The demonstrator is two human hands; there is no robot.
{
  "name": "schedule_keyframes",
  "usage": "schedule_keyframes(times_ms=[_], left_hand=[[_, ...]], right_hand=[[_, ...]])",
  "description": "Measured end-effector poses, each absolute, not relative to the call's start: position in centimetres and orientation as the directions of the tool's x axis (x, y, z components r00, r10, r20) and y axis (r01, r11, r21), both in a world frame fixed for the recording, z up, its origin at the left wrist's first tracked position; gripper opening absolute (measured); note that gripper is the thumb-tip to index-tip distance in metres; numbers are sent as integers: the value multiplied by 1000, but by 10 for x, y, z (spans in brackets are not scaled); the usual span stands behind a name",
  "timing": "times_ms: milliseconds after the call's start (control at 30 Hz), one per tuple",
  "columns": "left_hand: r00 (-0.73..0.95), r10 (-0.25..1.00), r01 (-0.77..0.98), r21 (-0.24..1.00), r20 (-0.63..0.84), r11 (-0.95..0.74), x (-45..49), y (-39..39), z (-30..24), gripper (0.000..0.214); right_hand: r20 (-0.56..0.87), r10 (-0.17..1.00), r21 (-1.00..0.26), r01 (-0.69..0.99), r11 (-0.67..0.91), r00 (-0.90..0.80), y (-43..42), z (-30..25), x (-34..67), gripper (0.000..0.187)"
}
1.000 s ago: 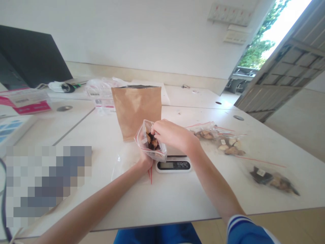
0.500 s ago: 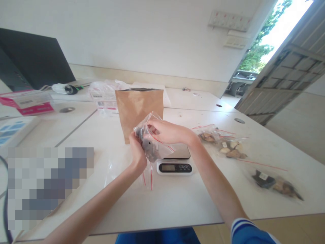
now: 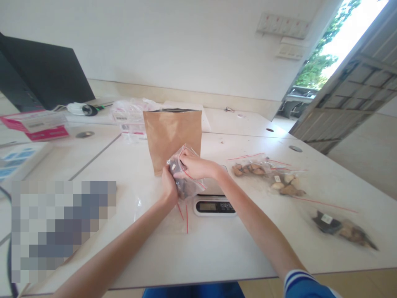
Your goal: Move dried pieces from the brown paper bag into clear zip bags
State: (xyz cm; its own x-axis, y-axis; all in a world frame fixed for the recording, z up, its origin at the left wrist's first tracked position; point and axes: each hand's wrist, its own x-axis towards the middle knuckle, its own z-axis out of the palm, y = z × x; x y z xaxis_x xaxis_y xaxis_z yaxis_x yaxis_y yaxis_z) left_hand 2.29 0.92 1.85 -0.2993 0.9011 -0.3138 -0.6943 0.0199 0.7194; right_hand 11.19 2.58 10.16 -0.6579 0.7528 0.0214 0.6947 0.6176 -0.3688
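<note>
Your right hand [image 3: 198, 166] has shifted left since the earlier frame. Your left hand [image 3: 169, 185] grasps the plastic bag [image 3: 187, 188] between both hands, before the paper bag [image 3: 173, 130]. Right hand at the plastic bag's opening; grip cannot be determined.

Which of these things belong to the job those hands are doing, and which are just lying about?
Likely in the job:
zip bag of dark pieces, held by the left hand, right hand at its mouth
digital scale
standing brown paper pouch
filled zip bags to the right

Probably just lying about:
pink-and-white box
plastic-wrapped boxes
white gadget
</note>
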Motion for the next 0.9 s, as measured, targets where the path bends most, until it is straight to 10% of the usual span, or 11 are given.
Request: schedule_keyframes(times_ms=[900], left_hand=[[-210,905,-779,622,-370,74,22,3,20,35]], right_hand=[[-98,669,-607,577,547,-737,25,110,117,19]])
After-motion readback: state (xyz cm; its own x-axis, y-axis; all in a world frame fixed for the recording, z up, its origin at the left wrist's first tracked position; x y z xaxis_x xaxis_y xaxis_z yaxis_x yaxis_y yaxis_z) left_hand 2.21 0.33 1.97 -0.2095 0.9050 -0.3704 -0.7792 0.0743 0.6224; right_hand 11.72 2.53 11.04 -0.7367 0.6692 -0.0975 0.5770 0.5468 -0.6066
